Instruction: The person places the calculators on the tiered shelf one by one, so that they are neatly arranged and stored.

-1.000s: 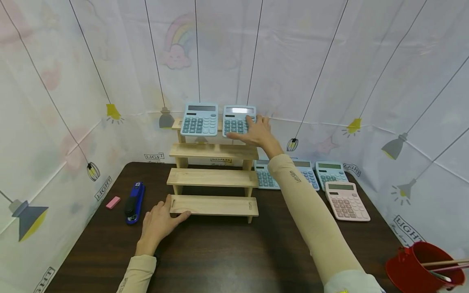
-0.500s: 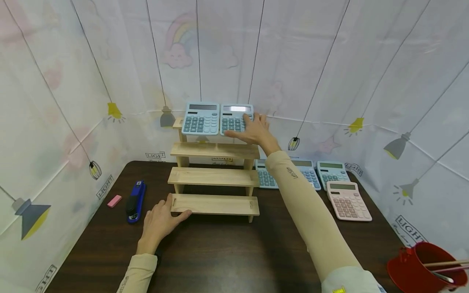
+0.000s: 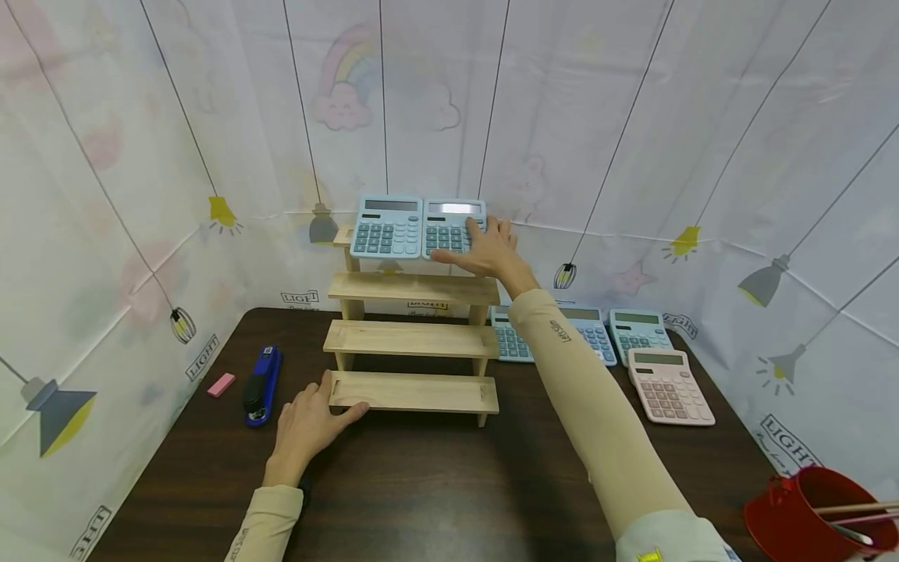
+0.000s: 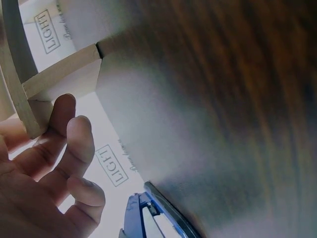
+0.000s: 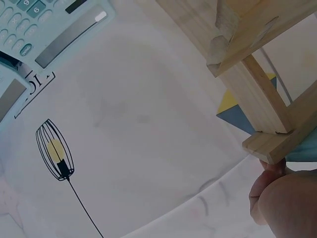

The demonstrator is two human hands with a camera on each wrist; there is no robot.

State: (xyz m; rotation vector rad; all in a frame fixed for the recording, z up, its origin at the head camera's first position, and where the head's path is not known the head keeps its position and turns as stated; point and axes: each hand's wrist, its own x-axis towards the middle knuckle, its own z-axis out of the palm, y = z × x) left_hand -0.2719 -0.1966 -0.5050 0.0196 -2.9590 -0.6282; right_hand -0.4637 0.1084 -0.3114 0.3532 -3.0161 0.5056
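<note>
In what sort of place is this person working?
Probably a small booth or corner staged around a desk, though its purpose is unclear: creased white sheeting printed with lamps encloses a dark table, where a tiered wooden stand holds calculators.

1. Stand [image 3: 414,339]: bare wood, matt, grain showing, with rough-looking patches near one joint.
2. Calculators [image 3: 387,226]: smooth plastic, low sheen; one glossy screen [image 3: 460,208] throws back white light.
3. Counter [image 3: 421,484]: dark wood grain, smooth, softly shiny.
4. Stapler [image 3: 263,386]: smooth, slightly glossy blue casing.
5. Bucket [image 3: 787,519]: glossy red, metal or plastic unclear.
6. Sleeves [image 3: 590,406]: smooth, matt cloth.
7. Backdrop [image 3: 449,94]: creased sheet, faint sheen.
</note>
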